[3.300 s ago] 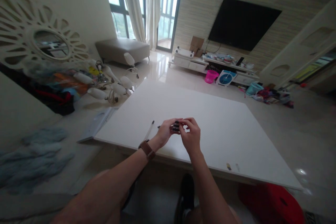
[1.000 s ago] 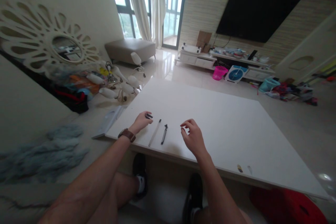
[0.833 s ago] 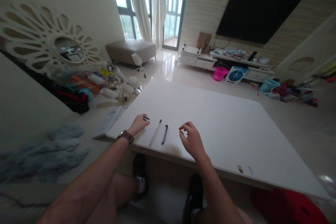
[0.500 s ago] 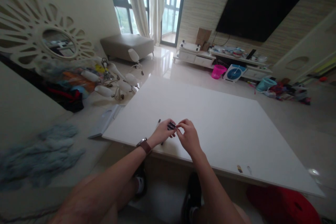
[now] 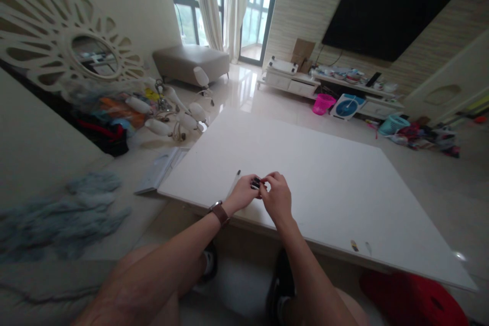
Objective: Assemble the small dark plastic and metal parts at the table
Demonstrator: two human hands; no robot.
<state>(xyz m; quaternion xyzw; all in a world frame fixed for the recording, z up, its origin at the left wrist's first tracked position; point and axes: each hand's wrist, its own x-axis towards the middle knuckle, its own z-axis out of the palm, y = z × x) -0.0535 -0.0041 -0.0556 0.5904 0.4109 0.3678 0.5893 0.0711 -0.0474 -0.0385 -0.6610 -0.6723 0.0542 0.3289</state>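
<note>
My left hand (image 5: 244, 192), with a watch on its wrist, is closed around a small bundle of dark, slim pieces (image 5: 255, 183). They look black with light bands; their kind is too small to tell. Close against it, my right hand (image 5: 277, 194) pinches at the right end of the bundle, and whatever lies between its fingertips is hidden. Both hands are above the near edge of a white table (image 5: 324, 173). A slim pen-like stick (image 5: 237, 175) with a dark tip lies on the tabletop beside my left hand, partly covered by it.
Two small flat pieces, one dark and yellow (image 5: 354, 245) and one pale (image 5: 368, 248), lie near the table's front right edge. A red round stool (image 5: 412, 298) stands below. At left are a lamp with white shades (image 5: 187, 121) and a grey-green cloth heap (image 5: 64, 219).
The view has shifted slightly, so the room appears farther right. My hands have drawn closer together around the dark pieces, and more of the pen-like stick's upper part shows.
</note>
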